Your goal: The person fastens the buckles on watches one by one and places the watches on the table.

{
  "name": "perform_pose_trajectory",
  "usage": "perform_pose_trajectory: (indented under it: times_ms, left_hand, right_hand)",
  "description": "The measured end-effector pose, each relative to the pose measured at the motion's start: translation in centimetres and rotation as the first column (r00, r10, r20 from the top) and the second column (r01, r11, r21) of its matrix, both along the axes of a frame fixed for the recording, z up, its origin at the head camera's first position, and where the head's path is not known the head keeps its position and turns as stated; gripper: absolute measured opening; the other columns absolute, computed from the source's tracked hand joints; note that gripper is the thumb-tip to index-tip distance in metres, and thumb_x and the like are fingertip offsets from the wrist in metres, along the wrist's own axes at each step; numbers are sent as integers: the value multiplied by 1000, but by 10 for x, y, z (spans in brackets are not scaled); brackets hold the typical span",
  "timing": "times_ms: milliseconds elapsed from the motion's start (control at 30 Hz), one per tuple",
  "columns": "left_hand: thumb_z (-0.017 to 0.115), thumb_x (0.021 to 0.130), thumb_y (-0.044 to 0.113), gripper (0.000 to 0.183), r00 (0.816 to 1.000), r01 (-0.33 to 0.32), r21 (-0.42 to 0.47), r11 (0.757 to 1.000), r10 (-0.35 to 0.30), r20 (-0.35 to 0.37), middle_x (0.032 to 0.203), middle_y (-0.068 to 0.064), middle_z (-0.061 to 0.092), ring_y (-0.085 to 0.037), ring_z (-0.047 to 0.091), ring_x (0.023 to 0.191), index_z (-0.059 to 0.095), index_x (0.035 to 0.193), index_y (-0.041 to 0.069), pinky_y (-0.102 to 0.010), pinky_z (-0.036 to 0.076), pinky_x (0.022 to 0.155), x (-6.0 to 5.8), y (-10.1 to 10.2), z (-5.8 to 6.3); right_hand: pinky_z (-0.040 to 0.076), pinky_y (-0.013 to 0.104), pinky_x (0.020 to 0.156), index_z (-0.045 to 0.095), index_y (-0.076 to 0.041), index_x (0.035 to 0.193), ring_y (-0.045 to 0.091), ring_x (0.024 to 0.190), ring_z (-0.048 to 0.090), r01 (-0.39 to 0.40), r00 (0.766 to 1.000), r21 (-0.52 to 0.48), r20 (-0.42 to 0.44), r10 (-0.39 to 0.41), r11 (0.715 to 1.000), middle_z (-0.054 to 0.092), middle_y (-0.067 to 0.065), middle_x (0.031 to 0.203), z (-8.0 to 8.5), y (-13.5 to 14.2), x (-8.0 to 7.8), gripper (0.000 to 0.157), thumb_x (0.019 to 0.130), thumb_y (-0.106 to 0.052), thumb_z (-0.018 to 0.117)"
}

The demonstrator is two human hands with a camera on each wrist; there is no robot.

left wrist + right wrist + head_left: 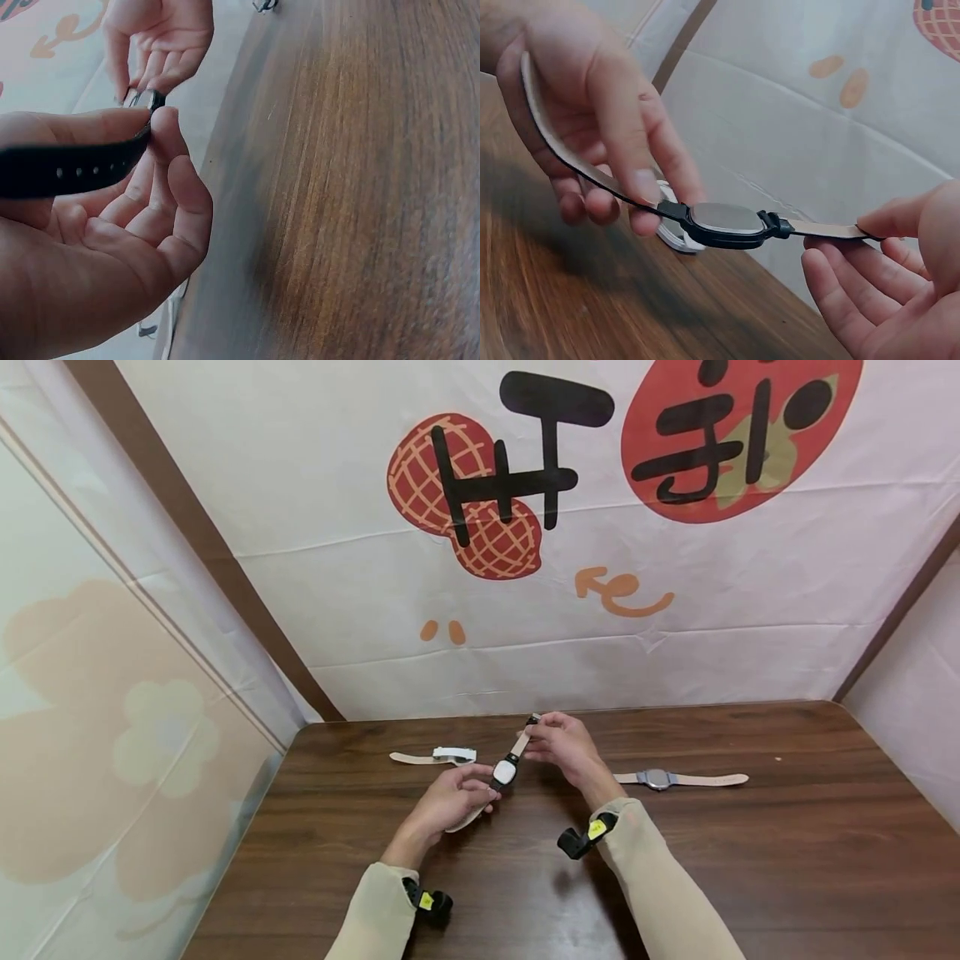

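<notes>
A wristwatch [505, 772] with a black case hangs stretched between both hands above the table, its plain metal back [727, 216] turned up. My left hand [447, 799] pinches the strap right beside the case. In the left wrist view the long black strap end [82, 169], with its row of holes, runs back over that palm. Thumb and fingers of my right hand [564, 747] pinch the shorter strap piece near the buckle [534, 718]. The strap's inner side is beige in the right wrist view.
On the brown wooden table [720, 860], a white-cased watch [454, 754] lies behind my left hand. To the right of my right forearm lies a blue-grey watch [657, 778] with a beige strap lining. A printed cloth [337, 568] hangs along the table's back edge.
</notes>
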State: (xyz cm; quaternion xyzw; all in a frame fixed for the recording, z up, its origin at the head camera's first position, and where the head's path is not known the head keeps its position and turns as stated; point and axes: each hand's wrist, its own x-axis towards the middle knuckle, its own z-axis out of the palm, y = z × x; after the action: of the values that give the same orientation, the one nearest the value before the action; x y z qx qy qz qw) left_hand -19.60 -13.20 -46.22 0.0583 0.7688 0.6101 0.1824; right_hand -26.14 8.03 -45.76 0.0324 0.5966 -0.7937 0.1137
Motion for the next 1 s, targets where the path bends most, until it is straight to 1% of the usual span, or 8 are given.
perform_pose_trajectory:
  times_ms: [133, 233, 367, 433, 600, 767, 833, 1000]
  left_hand:
    - [64, 92, 1, 38, 1000, 6, 16, 1000, -5, -11, 101, -23, 70, -12, 64, 75, 56, 128, -7, -24, 51, 67, -1, -1, -2]
    - [63, 92, -2, 36, 1000, 3, 45, 999, -3, -10, 100, -23, 70, -13, 65, 76, 56, 126, -9, -26, 54, 69, -2, -1, -3]
    - [62, 91, -5, 34, 999, -53, 83, 995, 52, 15, 100, -21, 70, -15, 68, 80, 56, 124, -12, -28, 57, 74, -4, -1, -4]
    - [62, 91, -6, 32, 995, -93, 103, 990, 91, 30, 99, -19, 70, -18, 70, 82, 57, 122, -12, -30, 58, 76, -4, 0, -2]
    - [61, 91, -10, 29, 983, -179, 164, 970, 172, 57, 98, -15, 68, -21, 72, 83, 56, 119, -13, -32, 59, 78, -6, 2, 1]
    - [60, 90, -11, 29, 970, -243, 235, 941, 241, 40, 99, -15, 69, -22, 72, 84, 55, 118, -14, -31, 59, 77, -7, 6, 3]
    - [60, 90, -12, 27, 965, -258, 268, 928, 259, 29, 99, -15, 69, -23, 73, 84, 55, 117, -14, -31, 59, 78, -8, 8, 3]
    - [60, 89, -13, 24, 958, -273, 318, 908, 285, 10, 96, -14, 70, -27, 73, 84, 57, 112, -13, -33, 60, 78, -9, 14, 4]
  right_hand:
    - [60, 32, 65, 49, -6, 86, 17, 73, 70, 15, 1000, -26, -22, -15, 1000, 69, 29, 110, -1, 11, 1, 15, 91, 2, 61]
    - [59, 32, 65, 48, -7, 88, 17, 72, 70, 27, 999, -46, -34, -29, 999, 71, 24, 105, -1, 20, 3, 15, 91, 2, 60]
    - [59, 32, 65, 47, -7, 89, 18, 71, 70, 46, 998, -67, -42, -49, 997, 74, 15, 96, 1, 31, 8, 16, 91, 4, 59]
    - [60, 32, 65, 47, -7, 90, 19, 72, 71, 58, 997, -67, -44, -61, 996, 74, 16, 97, 1, 35, 9, 17, 91, 4, 60]
    - [60, 33, 68, 47, -6, 95, 23, 78, 72, 65, 996, -65, -52, -69, 996, 72, 22, 106, 0, 44, 12, 16, 91, 3, 60]
    - [60, 33, 71, 46, -7, 94, 19, 76, 72, 84, 993, -92, -75, -91, 992, 74, 14, 98, 1, 51, 16, 16, 93, 3, 59]
    - [60, 33, 72, 46, -7, 92, 17, 74, 73, 109, 989, -115, -85, -119, 987, 75, 11, 93, 2, 53, 17, 17, 93, 4, 58]
    - [60, 35, 74, 44, -8, 91, 16, 75, 73, 146, 983, -134, -94, -159, 980, 75, 11, 91, 4, 58, 19, 19, 94, 3, 60]
